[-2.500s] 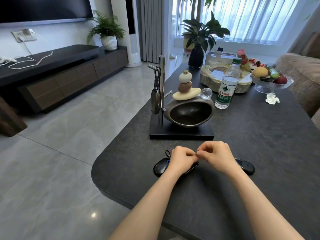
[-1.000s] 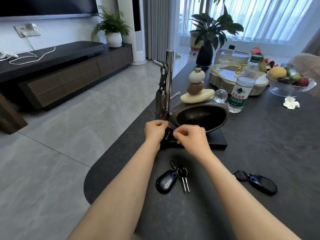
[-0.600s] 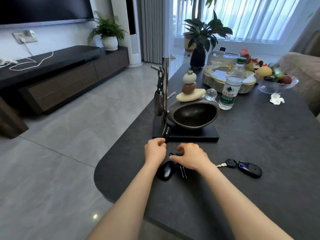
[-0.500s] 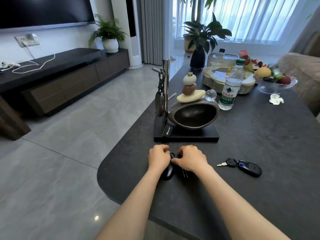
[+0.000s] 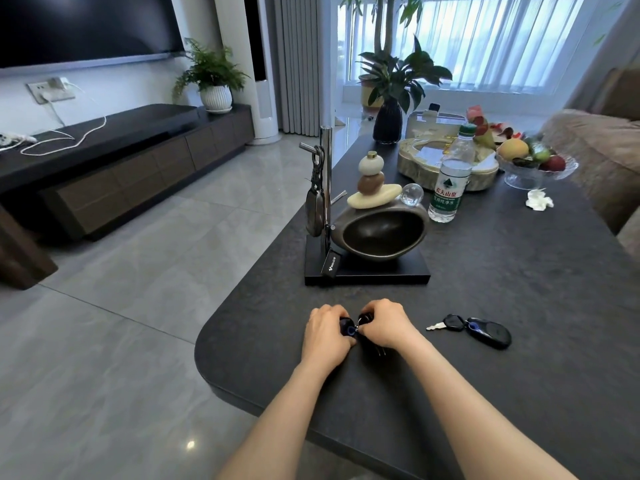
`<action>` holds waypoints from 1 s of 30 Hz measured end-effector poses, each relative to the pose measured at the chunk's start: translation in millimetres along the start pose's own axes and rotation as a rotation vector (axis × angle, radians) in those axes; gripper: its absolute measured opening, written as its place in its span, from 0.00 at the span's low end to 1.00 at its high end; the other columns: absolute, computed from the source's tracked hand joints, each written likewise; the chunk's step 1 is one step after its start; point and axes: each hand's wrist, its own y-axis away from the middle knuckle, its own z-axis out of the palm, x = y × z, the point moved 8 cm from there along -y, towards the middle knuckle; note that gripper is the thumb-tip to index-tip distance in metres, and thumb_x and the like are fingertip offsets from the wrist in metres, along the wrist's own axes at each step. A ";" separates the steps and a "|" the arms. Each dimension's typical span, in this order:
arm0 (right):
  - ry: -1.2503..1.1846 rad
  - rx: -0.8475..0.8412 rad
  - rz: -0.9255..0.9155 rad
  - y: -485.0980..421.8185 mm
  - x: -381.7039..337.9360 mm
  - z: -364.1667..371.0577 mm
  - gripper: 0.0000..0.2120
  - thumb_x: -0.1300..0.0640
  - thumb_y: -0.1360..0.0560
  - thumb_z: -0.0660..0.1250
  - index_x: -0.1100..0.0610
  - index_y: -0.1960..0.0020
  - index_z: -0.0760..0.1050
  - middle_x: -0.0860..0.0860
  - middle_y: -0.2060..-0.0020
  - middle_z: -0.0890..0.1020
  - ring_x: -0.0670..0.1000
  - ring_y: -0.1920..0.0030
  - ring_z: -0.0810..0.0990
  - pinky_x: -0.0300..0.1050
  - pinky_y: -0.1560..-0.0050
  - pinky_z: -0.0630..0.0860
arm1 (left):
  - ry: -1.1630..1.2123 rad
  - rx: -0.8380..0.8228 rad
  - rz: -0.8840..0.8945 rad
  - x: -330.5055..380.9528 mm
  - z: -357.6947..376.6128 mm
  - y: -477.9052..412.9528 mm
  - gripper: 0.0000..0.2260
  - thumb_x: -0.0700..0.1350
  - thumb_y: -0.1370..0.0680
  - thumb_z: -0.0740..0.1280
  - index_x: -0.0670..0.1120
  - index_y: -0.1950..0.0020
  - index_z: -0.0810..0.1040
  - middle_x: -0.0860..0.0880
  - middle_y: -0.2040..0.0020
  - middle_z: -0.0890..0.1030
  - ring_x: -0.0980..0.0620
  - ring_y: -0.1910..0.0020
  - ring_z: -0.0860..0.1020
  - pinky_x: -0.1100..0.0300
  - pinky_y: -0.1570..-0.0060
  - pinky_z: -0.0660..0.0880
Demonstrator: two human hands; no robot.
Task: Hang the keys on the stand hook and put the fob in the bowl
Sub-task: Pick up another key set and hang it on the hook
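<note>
Working the fob [image 5: 345, 328] off its ring looks like the step in hand: the left hand [image 5: 325, 332] is closed around the dark fob, whose blue eyelet shows between the two hands, while the right hand [image 5: 386, 325] pinches the ring and covers the keys [image 5: 380, 351], of which only the tips peek out below the palm. To do this well I would keep both wrists resting on the table [image 5: 519, 289] so the small parts stay steady, hold the fob still and let the right fingertips do the turning of the ring, and keep the bunch low so that anything slipping free lands on the dark top rather than the floor. Whether the ring is already parted is hidden by the fingers. The stand [image 5: 325, 188] rises straight ahead with its upper hook [image 5: 307, 147] already carrying a hanging pouch-like key case [image 5: 314, 213], so a lower peg may serve better; the bowl [image 5: 382, 233] sits just beside the post on the same black base, mouth tilted toward the person and seemingly empty. Between hands and base the tabletop is bare, giving a clean forward path. The rounded table edge lies close on the left, so motion should favour the right, though a second key set [image 5: 478, 332] lies there, near but apart
</note>
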 end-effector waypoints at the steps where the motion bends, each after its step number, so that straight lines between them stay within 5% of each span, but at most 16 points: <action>1: -0.021 -0.012 0.006 0.2 0.5 -0.1 0.16 0.59 0.30 0.64 0.57 0.43 0.77 0.58 0.41 0.78 0.57 0.41 0.76 0.42 0.45 0.73 | 0.021 0.014 -0.004 0.8 -2.8 0.1 0.13 0.41 0.33 0.71 0.45 0.49 0.76 0.45 0.46 0.77 0.46 0.45 0.73 0.58 0.52 0.68; 7: -0.280 -0.029 0.020 -1.0 1.6 -9.3 0.09 0.61 0.31 0.62 0.52 0.67 0.76 0.54 0.60 0.80 0.51 0.59 0.78 0.39 0.63 0.77 | 0.163 0.030 -0.010 5.0 -17.6 -4.1 0.12 0.40 0.35 0.71 0.51 0.64 0.68 0.50 0.59 0.78 0.47 0.56 0.76 0.58 0.58 0.69; 12: -0.439 -0.022 -0.068 1.8 -14.6 -22.1 0.12 0.63 0.31 0.64 0.52 0.71 0.74 0.51 0.70 0.77 0.46 0.70 0.75 0.31 0.79 0.70 | 0.532 0.008 -0.070 4.3 -35.5 -12.2 0.15 0.35 0.35 0.73 0.51 0.67 0.69 0.49 0.65 0.77 0.51 0.63 0.75 0.59 0.60 0.72; 17: -0.691 -0.095 -0.160 2.7 -38.5 -28.3 0.12 0.65 0.27 0.62 0.54 0.67 0.74 0.51 0.68 0.77 0.46 0.68 0.76 0.33 0.75 0.74 | 0.844 0.005 -0.045 10.2 -57.5 -18.7 0.14 0.30 0.32 0.69 0.46 0.65 0.69 0.41 0.60 0.79 0.49 0.64 0.77 0.61 0.64 0.75; 21: -0.981 -0.226 -0.165 2.6 -52.7 -28.8 0.10 0.58 0.25 0.64 0.56 0.66 0.73 0.49 0.70 0.80 0.47 0.70 0.81 0.39 0.68 0.79 | 0.976 -0.008 0.037 18.5 -80.1 -25.9 0.15 0.27 0.32 0.67 0.45 0.66 0.68 0.45 0.58 0.82 0.58 0.68 0.81 0.67 0.68 0.78; 25: -1.038 -0.192 -0.171 0.5 -59.6 -32.1 0.10 0.67 0.28 0.65 0.57 0.66 0.73 0.50 0.72 0.81 0.44 0.74 0.80 0.36 0.73 0.75 | 1.003 0.025 0.111 21.5 -93.0 -31.7 0.16 0.25 0.34 0.66 0.45 0.67 0.68 0.46 0.54 0.82 0.50 0.58 0.82 0.58 0.54 0.80; 30: -0.859 -0.105 -0.177 2.2 -61.6 -42.0 0.08 0.68 0.31 0.68 0.58 0.66 0.78 0.55 0.68 0.80 0.54 0.65 0.76 0.43 0.65 0.69 | 1.003 0.054 0.118 12.0 -89.7 -31.4 0.16 0.24 0.35 0.67 0.44 0.69 0.68 0.48 0.55 0.82 0.57 0.61 0.83 0.65 0.59 0.78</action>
